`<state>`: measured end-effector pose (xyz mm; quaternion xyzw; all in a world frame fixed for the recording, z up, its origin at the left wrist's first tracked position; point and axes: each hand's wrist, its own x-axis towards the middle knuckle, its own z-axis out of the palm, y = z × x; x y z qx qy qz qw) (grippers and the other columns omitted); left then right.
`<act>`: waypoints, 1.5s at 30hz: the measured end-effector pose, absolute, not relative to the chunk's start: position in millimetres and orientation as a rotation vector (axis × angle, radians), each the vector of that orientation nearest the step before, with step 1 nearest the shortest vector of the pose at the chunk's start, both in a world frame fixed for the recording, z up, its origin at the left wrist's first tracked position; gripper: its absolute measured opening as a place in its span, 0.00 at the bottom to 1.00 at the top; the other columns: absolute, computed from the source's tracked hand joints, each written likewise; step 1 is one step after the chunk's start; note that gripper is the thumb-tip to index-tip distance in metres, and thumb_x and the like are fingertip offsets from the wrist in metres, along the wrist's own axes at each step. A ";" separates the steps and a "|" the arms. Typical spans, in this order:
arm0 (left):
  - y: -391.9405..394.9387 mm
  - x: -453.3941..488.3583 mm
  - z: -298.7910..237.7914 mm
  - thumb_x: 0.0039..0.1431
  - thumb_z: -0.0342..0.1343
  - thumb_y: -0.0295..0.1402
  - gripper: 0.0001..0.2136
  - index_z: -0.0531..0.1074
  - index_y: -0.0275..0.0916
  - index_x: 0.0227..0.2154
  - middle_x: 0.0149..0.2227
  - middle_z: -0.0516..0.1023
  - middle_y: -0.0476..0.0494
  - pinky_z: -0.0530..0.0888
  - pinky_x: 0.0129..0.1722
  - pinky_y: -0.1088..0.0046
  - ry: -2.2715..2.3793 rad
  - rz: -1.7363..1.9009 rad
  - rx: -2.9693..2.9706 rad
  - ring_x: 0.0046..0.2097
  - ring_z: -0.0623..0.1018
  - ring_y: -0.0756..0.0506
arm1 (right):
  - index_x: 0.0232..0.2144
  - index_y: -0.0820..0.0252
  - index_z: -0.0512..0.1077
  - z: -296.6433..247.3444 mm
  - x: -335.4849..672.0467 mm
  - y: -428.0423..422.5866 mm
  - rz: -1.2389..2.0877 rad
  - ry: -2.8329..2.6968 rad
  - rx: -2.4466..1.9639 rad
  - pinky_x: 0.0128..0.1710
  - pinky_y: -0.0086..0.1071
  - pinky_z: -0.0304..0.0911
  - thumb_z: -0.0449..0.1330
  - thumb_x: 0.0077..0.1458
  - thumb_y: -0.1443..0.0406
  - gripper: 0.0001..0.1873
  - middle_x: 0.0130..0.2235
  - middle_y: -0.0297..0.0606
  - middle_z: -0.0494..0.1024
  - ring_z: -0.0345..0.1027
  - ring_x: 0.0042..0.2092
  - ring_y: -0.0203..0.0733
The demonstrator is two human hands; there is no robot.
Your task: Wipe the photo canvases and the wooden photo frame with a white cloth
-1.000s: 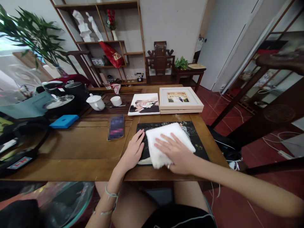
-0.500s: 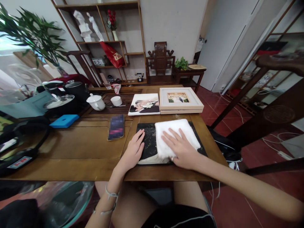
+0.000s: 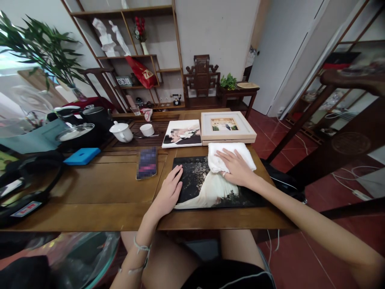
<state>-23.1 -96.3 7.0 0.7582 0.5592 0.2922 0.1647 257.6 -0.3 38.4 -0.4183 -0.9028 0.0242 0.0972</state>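
A dark photo panel [image 3: 192, 182] lies flat near the table's front edge, a pale flowing dress showing in its picture. My left hand [image 3: 171, 188] rests on the panel's left edge with its fingers stretched out. Under my right hand [image 3: 236, 166] is a folded white cloth [image 3: 248, 154]; the palm presses it down with fingers extended and spread. The cloth covers the panel's upper right part and reaches past its far edge.
Beyond the panel lie a white photo print [image 3: 182, 134] and a framed picture [image 3: 228, 126]. A phone [image 3: 147, 162], a blue box [image 3: 82, 156], headphones [image 3: 45, 188], a lidded white cup [image 3: 121, 131] and a small white bowl [image 3: 147, 129] stand to the left on the wooden table [image 3: 99, 188].
My right hand has slid the white cloth away from me and slightly right, uncovering more of the dress in the picture. My left hand has stayed in place.
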 end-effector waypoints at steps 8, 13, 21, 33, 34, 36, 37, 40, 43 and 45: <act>-95.5 -23.1 4.5 0.68 0.38 0.33 0.23 0.53 0.40 0.64 0.67 0.53 0.37 0.52 0.65 0.53 1.613 0.813 2.180 0.68 0.53 0.41 | 0.66 0.59 0.49 48.6 246.7 -101.9 0.108 -2.861 -0.966 0.64 0.58 0.22 0.56 0.46 0.63 0.44 0.68 0.42 0.46 0.27 0.68 0.59; -94.4 -23.7 2.8 0.67 0.37 0.33 0.23 0.53 0.39 0.64 0.67 0.52 0.37 0.52 0.65 0.53 1.608 0.792 2.187 0.68 0.52 0.41 | 0.65 0.63 0.50 53.6 222.7 -112.6 0.231 -2.972 -0.715 0.64 0.57 0.23 0.57 0.47 0.61 0.44 0.68 0.46 0.46 0.27 0.68 0.58; -96.1 -21.8 8.0 0.68 0.37 0.34 0.23 0.52 0.37 0.64 0.67 0.52 0.36 0.52 0.65 0.53 1.634 0.764 2.159 0.68 0.52 0.41 | 0.66 0.58 0.50 26.2 248.9 0.2 0.034 -2.687 -1.175 0.64 0.57 0.29 0.54 0.53 0.62 0.39 0.67 0.44 0.50 0.35 0.68 0.56; -95.5 -21.4 6.0 0.68 0.38 0.34 0.23 0.53 0.38 0.64 0.67 0.53 0.37 0.53 0.65 0.53 1.636 0.805 2.178 0.68 0.53 0.41 | 0.66 0.64 0.47 49.8 274.1 -133.7 -0.048 -2.858 -0.991 0.62 0.60 0.25 0.55 0.40 0.68 0.48 0.68 0.45 0.48 0.29 0.68 0.60; -95.1 -21.6 5.0 0.68 0.38 0.34 0.23 0.53 0.39 0.64 0.67 0.53 0.38 0.53 0.65 0.53 1.635 0.811 2.176 0.68 0.53 0.41 | 0.66 0.67 0.48 53.3 265.5 -141.4 -0.021 -2.899 -0.941 0.62 0.61 0.23 0.55 0.40 0.67 0.49 0.68 0.47 0.47 0.28 0.68 0.62; -94.6 -22.1 3.1 0.68 0.38 0.34 0.23 0.53 0.39 0.64 0.67 0.53 0.38 0.53 0.66 0.54 1.636 0.821 2.173 0.68 0.53 0.41 | 0.65 0.68 0.49 57.2 246.8 -143.0 0.045 -2.950 -0.892 0.61 0.63 0.22 0.56 0.41 0.65 0.48 0.68 0.50 0.47 0.27 0.68 0.63; -94.5 -22.4 2.3 0.68 0.38 0.34 0.23 0.53 0.39 0.64 0.67 0.53 0.38 0.53 0.66 0.54 1.635 0.821 2.175 0.68 0.53 0.41 | 0.65 0.68 0.50 57.1 237.9 -137.3 0.075 -2.956 -0.895 0.61 0.63 0.23 0.57 0.42 0.64 0.47 0.68 0.50 0.46 0.26 0.68 0.63; -94.9 -23.5 2.2 0.68 0.38 0.34 0.23 0.53 0.38 0.64 0.67 0.52 0.38 0.52 0.66 0.55 1.623 0.812 2.189 0.68 0.52 0.42 | 0.65 0.63 0.51 47.8 221.4 -103.6 0.121 -2.901 -0.960 0.61 0.62 0.26 0.56 0.46 0.61 0.44 0.69 0.48 0.44 0.27 0.68 0.61; -95.7 -24.4 4.5 0.68 0.38 0.35 0.23 0.52 0.39 0.64 0.67 0.53 0.38 0.52 0.66 0.54 1.623 0.804 2.194 0.68 0.53 0.42 | 0.66 0.60 0.49 30.7 230.4 -67.0 0.091 -2.796 -1.089 0.62 0.61 0.28 0.56 0.48 0.62 0.43 0.69 0.47 0.44 0.28 0.68 0.59; -95.6 -24.7 5.6 0.68 0.38 0.35 0.23 0.53 0.40 0.64 0.67 0.53 0.38 0.53 0.65 0.54 1.626 0.802 2.195 0.67 0.54 0.42 | 0.66 0.59 0.49 22.0 248.6 -52.4 0.025 -2.710 -1.228 0.62 0.61 0.29 0.56 0.49 0.62 0.42 0.68 0.47 0.46 0.29 0.68 0.59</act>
